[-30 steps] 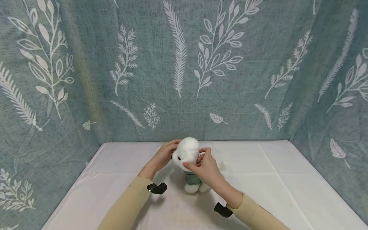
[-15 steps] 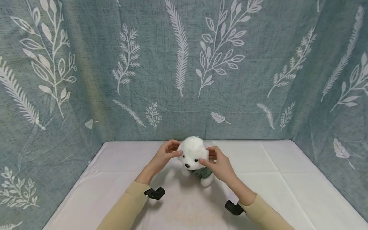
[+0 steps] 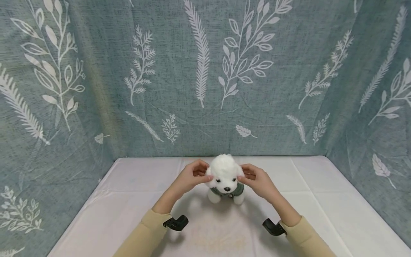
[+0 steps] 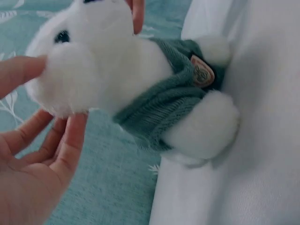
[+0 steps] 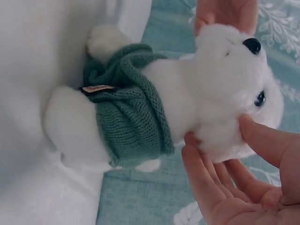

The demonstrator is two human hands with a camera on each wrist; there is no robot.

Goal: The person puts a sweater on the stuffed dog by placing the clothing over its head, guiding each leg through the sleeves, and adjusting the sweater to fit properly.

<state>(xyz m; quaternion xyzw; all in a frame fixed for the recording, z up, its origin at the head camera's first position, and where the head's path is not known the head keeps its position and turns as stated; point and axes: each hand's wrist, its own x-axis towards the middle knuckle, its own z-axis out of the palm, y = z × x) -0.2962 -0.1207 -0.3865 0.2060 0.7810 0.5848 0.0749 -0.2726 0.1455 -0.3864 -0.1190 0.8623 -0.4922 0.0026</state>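
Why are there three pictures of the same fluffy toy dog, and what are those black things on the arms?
A person wears three small cameras. One sits on the head and gives the wide picture, looking down at both hands. The black things at the wrists seem to be the other two cameras, giving the close-up pictures. The white toy dog in a green knitted sweater stands on a table covered by a white cloth, facing the person. The left hand and the right hand pinch the sides of its fluffy head, about where the ears are. A blue-green curtain with white leaves hangs behind.

Plush dog (image 3: 225,177) now facing camera
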